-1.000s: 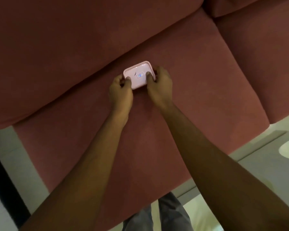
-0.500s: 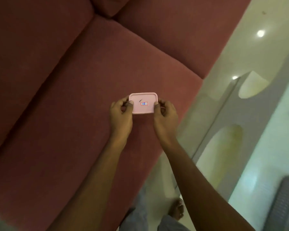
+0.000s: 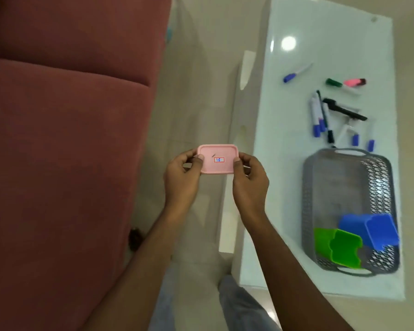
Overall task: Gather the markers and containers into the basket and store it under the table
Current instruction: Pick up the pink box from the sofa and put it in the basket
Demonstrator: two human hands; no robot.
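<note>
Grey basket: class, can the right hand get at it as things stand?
Probably yes: the basket lies open-topped just beside the right hand, with nothing between, though that hand grips the pink container.

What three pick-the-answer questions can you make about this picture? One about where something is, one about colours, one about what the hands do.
1. Where does the grey basket stand?
A) on the white table
B) on the sofa
C) on the floor

2. Which colours are the containers inside the basket?
A) red and yellow
B) green and blue
C) black and white

3. How is the pink container held?
A) it lies alone on the sofa
B) one hand carries it
C) the left hand and the right hand both pinch it

Answers:
1 A, it rests there beside the markers.
2 B, a green container and a blue container lie at its near end.
3 C, each hand grips one end.
</note>
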